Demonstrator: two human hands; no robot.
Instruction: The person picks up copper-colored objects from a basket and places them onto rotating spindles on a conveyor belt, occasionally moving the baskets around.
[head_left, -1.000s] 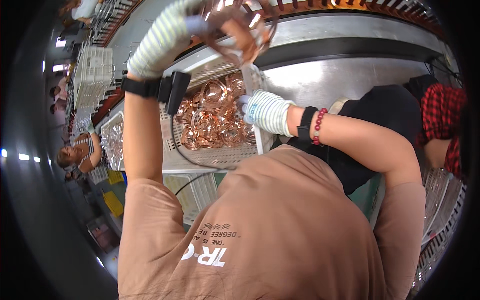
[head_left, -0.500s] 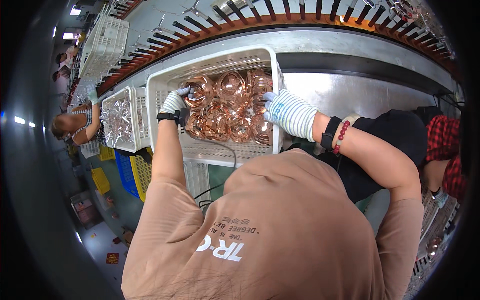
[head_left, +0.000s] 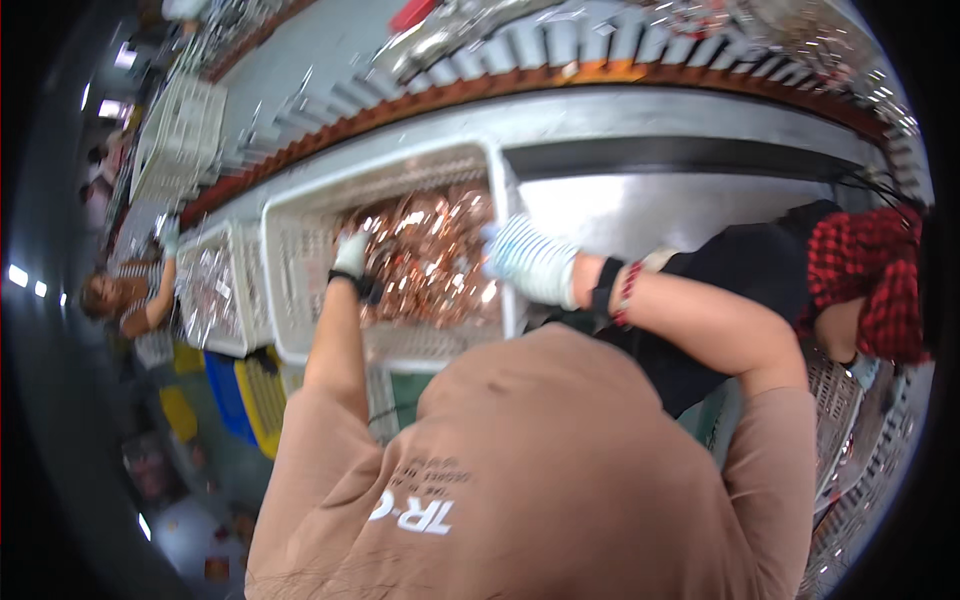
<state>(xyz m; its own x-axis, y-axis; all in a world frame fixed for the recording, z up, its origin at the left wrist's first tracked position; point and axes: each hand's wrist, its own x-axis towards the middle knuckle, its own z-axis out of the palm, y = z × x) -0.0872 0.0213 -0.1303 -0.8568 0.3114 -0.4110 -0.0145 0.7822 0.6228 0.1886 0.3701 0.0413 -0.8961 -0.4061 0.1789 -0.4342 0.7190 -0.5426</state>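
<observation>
A white plastic crate holds a heap of shiny copper-coloured metal pieces, stacked toward its right side; their outlines are smeared in this view. My left hand, in a pale glove with a black wrist strap above it, is inside the crate against the left side of the heap. My right hand, in a blue-and-white striped glove, lies over the crate's right rim with its fingertips by the copper pieces. Motion blur hides how the fingers of either hand are set.
Another white crate with silvery pieces stands to the left, near a co-worker. Behind runs a rack of dark upright rods on a reddish rail. A bare metal surface extends rightward. A person in red-and-black check is at right.
The whole view has turned, so the crate, heap and both hands appear lower and further left, now blurred. Both hands keep about the same places at the heap's two sides.
</observation>
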